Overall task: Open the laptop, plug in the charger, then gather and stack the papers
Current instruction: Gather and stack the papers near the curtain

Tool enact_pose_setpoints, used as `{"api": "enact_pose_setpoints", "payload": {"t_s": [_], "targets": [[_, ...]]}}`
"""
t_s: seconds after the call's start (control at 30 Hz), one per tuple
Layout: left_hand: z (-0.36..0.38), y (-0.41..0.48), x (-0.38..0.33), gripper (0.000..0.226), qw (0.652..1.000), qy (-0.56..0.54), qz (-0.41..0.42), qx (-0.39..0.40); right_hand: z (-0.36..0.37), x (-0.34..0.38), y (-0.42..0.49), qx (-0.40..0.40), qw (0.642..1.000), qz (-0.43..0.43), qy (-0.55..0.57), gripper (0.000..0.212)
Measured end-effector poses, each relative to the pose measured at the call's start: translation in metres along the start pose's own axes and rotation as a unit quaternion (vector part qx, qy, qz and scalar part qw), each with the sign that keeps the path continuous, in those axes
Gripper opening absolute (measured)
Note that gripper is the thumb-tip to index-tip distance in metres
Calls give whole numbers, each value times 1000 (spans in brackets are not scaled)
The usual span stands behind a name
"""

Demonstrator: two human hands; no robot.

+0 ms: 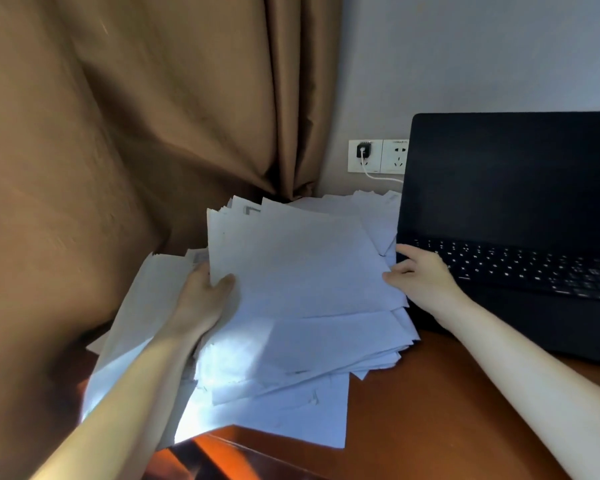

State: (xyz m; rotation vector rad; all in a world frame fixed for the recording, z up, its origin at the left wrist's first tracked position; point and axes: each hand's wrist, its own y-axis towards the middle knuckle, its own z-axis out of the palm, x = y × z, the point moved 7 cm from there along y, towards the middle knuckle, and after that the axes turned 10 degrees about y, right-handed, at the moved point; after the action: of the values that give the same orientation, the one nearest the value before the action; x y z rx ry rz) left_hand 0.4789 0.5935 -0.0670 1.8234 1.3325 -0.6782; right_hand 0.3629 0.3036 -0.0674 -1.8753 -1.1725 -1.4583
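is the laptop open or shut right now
Open. The laptop has its dark screen standing upright, and the keyboard lies exposed in front of it.
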Motion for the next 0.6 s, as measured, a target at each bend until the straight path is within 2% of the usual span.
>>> {"api": "enact_pose_setpoints", "payload": {"t_s": [0.1, 0.27, 0.37, 0.47, 0.53, 0.6], "targets": [[-2, 3, 6, 30, 1000, -14, -10, -4, 1, -1, 3, 38, 999, -10, -16, 47], [4, 15, 15, 33, 996, -36, -75, 16, 3, -3, -5, 164, 986, 10, 3, 59], [6, 17, 13, 36, 994, -16, -104, 25, 18, 5, -17, 220, 973, 13, -67, 57], [9, 14, 8, 32, 996, 1, -73, 48, 33, 12, -19, 202, 960, -55, -188, 47], [8, 10, 3, 26, 998, 5, -34, 44, 34, 18, -18, 136, 954, -109, -246, 41], [0, 5, -7, 20, 1000, -20, 14, 14, 32, 22, -16, 76, 955, -141, -251, 46]]}}
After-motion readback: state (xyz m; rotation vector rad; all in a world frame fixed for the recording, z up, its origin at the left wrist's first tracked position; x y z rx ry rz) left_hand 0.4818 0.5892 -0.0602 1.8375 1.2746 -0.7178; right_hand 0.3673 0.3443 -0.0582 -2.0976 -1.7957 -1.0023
